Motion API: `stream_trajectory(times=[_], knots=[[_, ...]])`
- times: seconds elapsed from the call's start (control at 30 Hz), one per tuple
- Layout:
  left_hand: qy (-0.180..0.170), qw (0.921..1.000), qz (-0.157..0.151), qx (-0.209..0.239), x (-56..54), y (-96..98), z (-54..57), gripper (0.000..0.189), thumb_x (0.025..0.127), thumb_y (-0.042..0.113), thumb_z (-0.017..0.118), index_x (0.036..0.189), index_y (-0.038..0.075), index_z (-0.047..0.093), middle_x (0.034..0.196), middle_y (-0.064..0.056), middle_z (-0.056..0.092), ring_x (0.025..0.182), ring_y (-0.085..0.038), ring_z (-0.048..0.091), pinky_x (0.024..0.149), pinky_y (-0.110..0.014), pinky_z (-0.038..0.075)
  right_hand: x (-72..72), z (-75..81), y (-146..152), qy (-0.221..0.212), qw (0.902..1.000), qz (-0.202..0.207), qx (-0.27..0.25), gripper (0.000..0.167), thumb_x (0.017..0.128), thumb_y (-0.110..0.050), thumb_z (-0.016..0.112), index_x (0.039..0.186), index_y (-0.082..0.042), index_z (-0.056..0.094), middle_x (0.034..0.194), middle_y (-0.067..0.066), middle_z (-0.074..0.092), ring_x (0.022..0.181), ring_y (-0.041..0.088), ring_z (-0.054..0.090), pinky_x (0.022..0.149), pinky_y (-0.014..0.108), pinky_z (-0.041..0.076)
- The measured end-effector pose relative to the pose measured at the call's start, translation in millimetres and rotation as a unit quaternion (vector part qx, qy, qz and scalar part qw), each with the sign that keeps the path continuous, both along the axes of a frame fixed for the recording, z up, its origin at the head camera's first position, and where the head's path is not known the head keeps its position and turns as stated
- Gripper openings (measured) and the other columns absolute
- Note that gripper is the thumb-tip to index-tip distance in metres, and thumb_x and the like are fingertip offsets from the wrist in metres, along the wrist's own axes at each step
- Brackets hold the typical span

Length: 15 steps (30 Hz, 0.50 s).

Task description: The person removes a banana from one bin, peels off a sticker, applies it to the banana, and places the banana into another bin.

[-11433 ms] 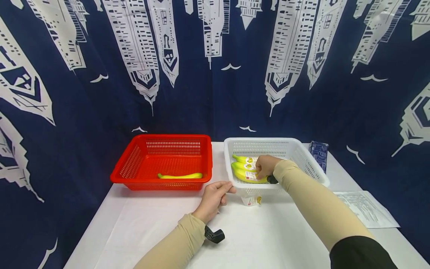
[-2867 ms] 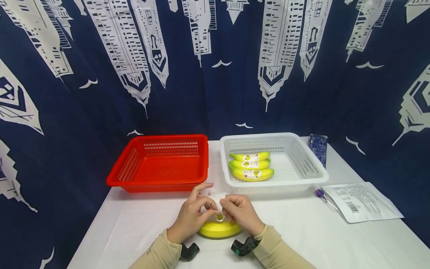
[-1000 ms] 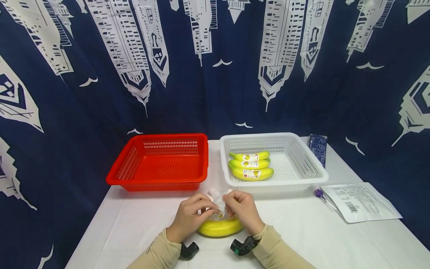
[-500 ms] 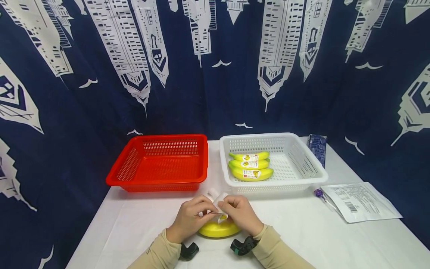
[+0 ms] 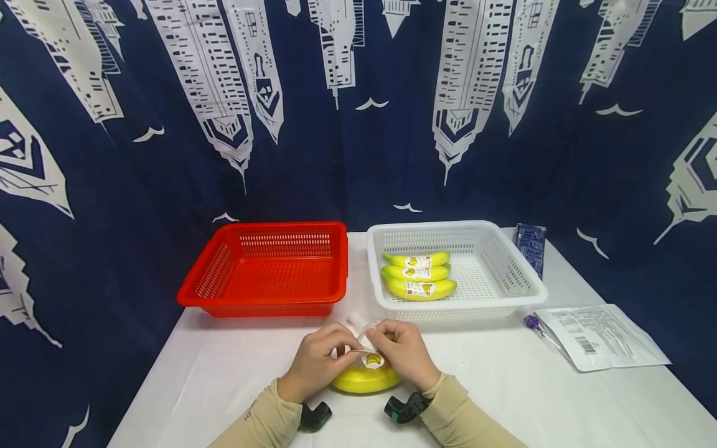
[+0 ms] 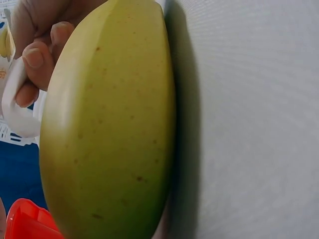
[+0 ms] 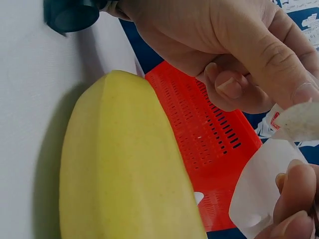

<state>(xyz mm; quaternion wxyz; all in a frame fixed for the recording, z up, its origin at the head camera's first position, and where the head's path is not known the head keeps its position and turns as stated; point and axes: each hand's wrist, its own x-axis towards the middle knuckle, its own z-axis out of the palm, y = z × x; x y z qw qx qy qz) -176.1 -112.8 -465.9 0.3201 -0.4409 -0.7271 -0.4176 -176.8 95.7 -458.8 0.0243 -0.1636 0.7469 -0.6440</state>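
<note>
A yellow banana [image 5: 365, 379] lies on the white table just in front of both hands. Above it, my left hand [image 5: 319, 361] pinches the edge of a white sticker strip between thumb and finger. Its printed banana sticker [image 5: 373, 360] shows at the front of the strip. My right hand [image 5: 407, 354] pinches the other side, its remaining fingers curled. In the right wrist view, the strip's pale backing [image 7: 259, 186] hangs between the two hands, behind the banana [image 7: 124, 164]. How far the sticker is loose from its backing I cannot tell.
A red basket [image 5: 262, 305] stands at the back left. In the white basket [image 5: 504, 300] at the back right lie three labelled bananas [image 5: 420, 289]. A purple lollipop [image 5: 532, 322], a plastic mailing bag [image 5: 607, 339] and a dark blue packet [image 5: 529, 249] lie on the right.
Earlier, one banana lay in the red basket and the right hand was in the white basket. Now a banana lies before me; over the last second the hands shift slightly and the printed sticker turns into view.
</note>
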Motion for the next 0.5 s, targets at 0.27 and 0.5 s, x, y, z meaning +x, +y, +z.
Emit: stream_trajectory(times=[0.27,0.5], knots=[[0.001,0.9998,0.014,0.015,-2.7,-0.9,-1.2,0.024,0.078,0.004,0.088,0.091,0.018,0.073,0.081,0.007,0.066,0.062,-0.007,0.056,0.057,-0.012,0.047,-5.3,0.3,3.8,-0.022,0.9963,-0.076,-0.033,0.03,0.099,-0.02,0.07,0.079,0.002,0.066,0.057,0.004,0.057,0.049,0.011,0.05,0.047,0.021,0.04],[-0.009,0.9993,0.032,0.018,-3.0,-1.5,-2.7,0.021,0.08,0.009,0.088,0.088,0.019,0.071,0.078,0.009,0.063,0.06,-0.003,0.053,0.053,-0.014,0.045,-7.5,-4.2,3.8,-0.009,0.9962,-0.086,-0.007,0.029,0.097,-0.024,0.073,0.086,0.003,0.072,0.054,0.0,0.049,0.049,0.008,0.042,0.046,0.02,0.032]])
